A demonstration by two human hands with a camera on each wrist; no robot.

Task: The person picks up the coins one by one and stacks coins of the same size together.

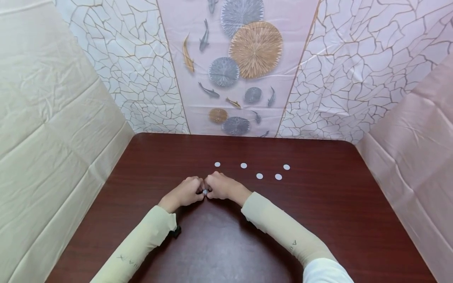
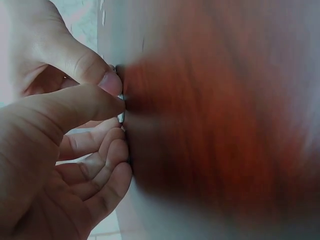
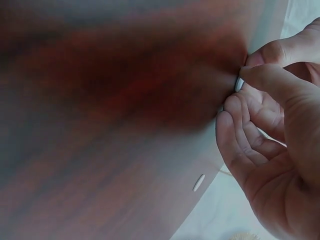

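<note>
My left hand and right hand meet low over the table, left of its middle. Between their fingertips is a small white disc, mostly covered by fingers. Seen from the right wrist, the disc's pale edge shows beside the right thumb. Both thumbs and curled fingers close on it from either side, at the tabletop. In the left wrist view the thumb tips lie close together and the disc is almost wholly hidden.
Several more white discs lie flat on the dark red-brown table: one disc just beyond the hands, another disc to its right, and a disc farther right. Patterned cloth hangs behind the table, with plain cloth at both sides.
</note>
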